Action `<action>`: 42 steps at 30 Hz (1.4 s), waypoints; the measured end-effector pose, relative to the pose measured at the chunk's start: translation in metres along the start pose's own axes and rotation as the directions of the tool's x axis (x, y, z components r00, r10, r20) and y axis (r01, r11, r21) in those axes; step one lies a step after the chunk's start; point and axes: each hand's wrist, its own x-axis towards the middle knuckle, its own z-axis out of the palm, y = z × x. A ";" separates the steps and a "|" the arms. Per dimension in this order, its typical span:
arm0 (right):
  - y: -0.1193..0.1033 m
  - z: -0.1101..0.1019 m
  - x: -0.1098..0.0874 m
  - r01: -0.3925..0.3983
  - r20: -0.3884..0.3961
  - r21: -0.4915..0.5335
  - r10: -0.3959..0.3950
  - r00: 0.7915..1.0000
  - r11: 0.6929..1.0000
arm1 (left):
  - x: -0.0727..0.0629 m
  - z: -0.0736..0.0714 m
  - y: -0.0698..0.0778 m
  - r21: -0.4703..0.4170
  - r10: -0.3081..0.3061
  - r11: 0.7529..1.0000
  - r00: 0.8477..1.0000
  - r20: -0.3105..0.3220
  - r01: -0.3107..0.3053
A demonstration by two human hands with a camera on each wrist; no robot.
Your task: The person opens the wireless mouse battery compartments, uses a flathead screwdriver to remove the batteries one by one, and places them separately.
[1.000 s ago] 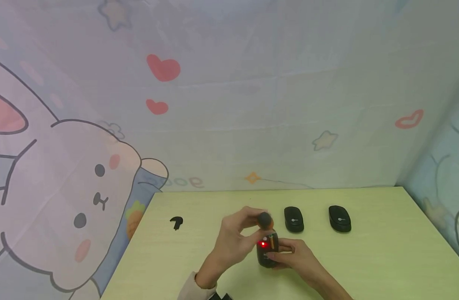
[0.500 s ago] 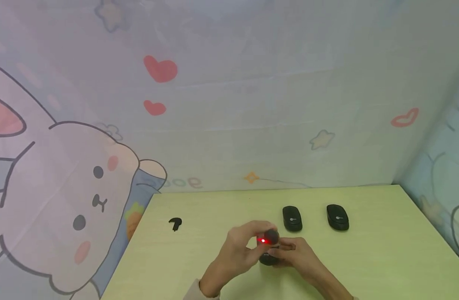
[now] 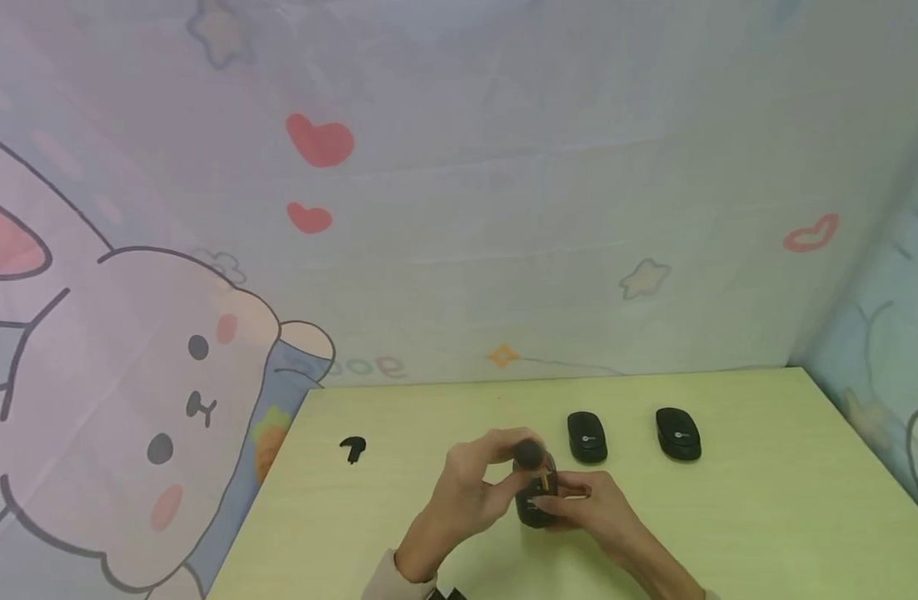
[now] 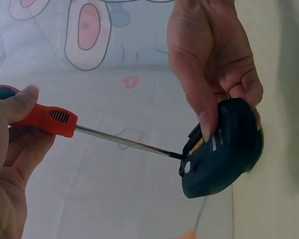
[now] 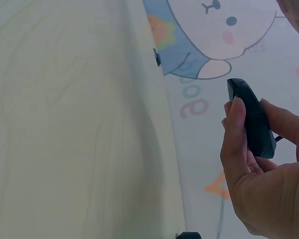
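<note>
My left hand grips the red and dark handle of a screwdriver. Its metal shaft runs to the underside of a black computer mouse, the dark tip right at the edge of an opened compartment. Beside that tip are a pale round spot and a gold-coloured strip. My right hand holds the mouse between thumb and fingers, underside facing the screwdriver. In the right wrist view the right hand shows the mouse from its side, and most of the screwdriver is out of frame.
Two more black mice, one near the middle and one further right, lie towards the back of the pale yellow-green table. A small black hook-shaped part lies at the left. A printed cloth hangs behind the table.
The left hand with the screwdriver dipped towards the right hand, then rose back. The red light on the mouse, seen in both earlier frames, no longer shows. The right hand stays nearly still.
</note>
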 end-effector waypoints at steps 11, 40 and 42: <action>0.004 0.000 -0.001 -0.014 -0.007 -0.053 0.014 1.000 0.999 | 0.006 -0.003 -0.011 -0.084 -0.059 0.995 0.997 -0.050 0.055; -0.012 -0.005 -0.001 0.043 0.044 -0.191 -0.036 0.998 0.981 | 0.005 -0.021 -0.036 -0.365 -0.575 0.767 0.818 -0.028 0.527; -0.021 -0.008 -0.002 0.050 0.056 -0.205 -0.039 0.998 0.978 | 0.004 -0.023 -0.030 -0.393 -0.561 0.771 0.827 -0.046 0.501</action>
